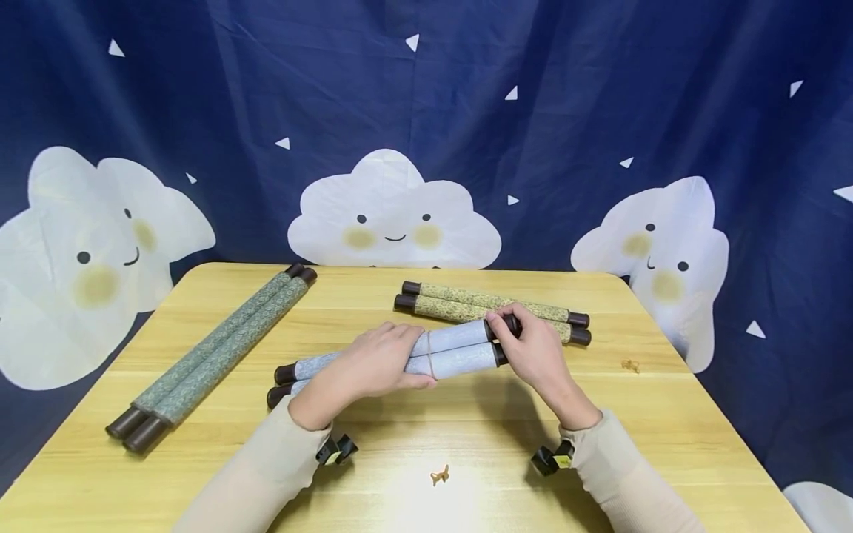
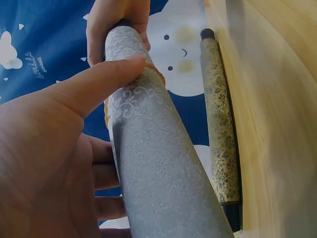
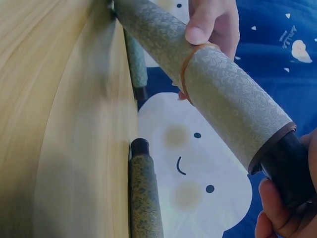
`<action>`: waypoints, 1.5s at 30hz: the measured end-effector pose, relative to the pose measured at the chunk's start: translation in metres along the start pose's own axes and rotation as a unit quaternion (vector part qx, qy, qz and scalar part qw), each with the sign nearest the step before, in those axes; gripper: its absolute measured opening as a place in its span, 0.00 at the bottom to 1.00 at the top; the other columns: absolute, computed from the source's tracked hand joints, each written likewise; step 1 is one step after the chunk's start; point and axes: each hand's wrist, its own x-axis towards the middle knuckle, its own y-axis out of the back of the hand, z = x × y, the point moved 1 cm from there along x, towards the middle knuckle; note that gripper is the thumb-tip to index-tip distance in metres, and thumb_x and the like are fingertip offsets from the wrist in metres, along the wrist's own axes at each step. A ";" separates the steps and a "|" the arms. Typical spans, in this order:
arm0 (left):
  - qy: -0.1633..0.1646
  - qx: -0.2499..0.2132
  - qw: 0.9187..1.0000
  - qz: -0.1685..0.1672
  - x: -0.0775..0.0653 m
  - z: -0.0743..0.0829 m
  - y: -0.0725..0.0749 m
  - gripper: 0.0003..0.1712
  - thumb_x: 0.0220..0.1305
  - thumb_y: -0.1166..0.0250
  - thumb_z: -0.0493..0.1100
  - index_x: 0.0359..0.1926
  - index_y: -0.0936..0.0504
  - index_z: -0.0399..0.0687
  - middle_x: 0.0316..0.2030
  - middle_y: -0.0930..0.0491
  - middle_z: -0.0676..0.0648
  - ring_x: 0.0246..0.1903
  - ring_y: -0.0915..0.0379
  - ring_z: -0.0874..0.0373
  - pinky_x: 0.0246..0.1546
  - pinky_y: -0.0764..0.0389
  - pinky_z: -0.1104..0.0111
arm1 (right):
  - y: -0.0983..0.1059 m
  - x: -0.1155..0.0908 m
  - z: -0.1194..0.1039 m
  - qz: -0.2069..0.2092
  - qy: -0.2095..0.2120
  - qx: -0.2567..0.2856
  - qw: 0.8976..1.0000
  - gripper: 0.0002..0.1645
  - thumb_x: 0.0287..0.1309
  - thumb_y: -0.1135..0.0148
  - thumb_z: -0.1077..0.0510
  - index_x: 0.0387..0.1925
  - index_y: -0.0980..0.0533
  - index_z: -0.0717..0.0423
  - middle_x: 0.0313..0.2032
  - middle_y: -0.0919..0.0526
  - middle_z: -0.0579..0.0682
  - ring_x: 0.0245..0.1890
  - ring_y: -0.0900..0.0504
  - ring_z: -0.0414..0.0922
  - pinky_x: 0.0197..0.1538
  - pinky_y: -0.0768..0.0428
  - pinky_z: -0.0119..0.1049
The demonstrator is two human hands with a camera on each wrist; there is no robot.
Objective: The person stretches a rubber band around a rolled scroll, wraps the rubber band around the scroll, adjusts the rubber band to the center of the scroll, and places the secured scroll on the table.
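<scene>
Two pale blue-grey rolled scrolls with dark end knobs lie side by side, tilted, their right ends raised off the table. A thin rubber band circles them near the middle. My left hand grips the scrolls just left of the band, and its thumb lies along the top at the band. At the right end, my right hand holds a dark knob between thumb and fingers. Parts of the scrolls' left half are hidden under the left hand and wrist.
Two green patterned scrolls lie slantwise on the left of the wooden table. Behind the right hand lie two yellow patterned scrolls. Small crumpled brown bands rest in front and at the right. A blue cloud-print curtain hangs behind.
</scene>
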 end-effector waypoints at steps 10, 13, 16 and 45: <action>-0.045 -0.036 0.998 0.037 0.004 0.006 -0.005 0.57 0.55 0.39 0.73 0.73 0.42 0.40 0.63 0.29 0.39 0.59 0.31 0.45 0.61 0.30 0.54 | 0.000 -0.002 -0.002 0.010 0.021 -0.003 1.000 0.19 0.66 0.44 0.38 0.37 0.19 0.47 0.25 0.18 0.47 0.29 0.19 0.49 0.31 0.26 0.43; -0.040 -0.033 0.998 0.035 0.004 0.007 -0.005 0.53 0.57 0.38 0.70 0.70 0.38 0.38 0.62 0.28 0.39 0.58 0.30 0.45 0.61 0.30 0.54 | 0.001 -0.002 -0.003 0.011 0.021 -0.002 1.000 0.19 0.66 0.44 0.38 0.37 0.19 0.47 0.25 0.18 0.47 0.29 0.20 0.48 0.32 0.26 0.43; -0.026 -0.024 0.999 0.029 0.003 0.006 -0.004 0.51 0.57 0.37 0.69 0.69 0.35 0.37 0.61 0.27 0.39 0.58 0.29 0.46 0.61 0.30 0.54 | 0.002 -0.001 -0.003 0.006 0.017 -0.002 1.000 0.21 0.66 0.45 0.37 0.38 0.19 0.47 0.25 0.19 0.47 0.28 0.20 0.48 0.32 0.26 0.43; 0.005 0.000 1.000 -0.007 -0.003 0.005 0.002 0.50 0.57 0.31 0.63 0.69 0.36 0.35 0.61 0.27 0.38 0.58 0.30 0.44 0.58 0.27 0.51 | -0.002 -0.001 -0.001 -0.001 0.019 -0.012 1.000 0.21 0.66 0.45 0.36 0.38 0.18 0.47 0.26 0.18 0.46 0.31 0.18 0.50 0.35 0.24 0.45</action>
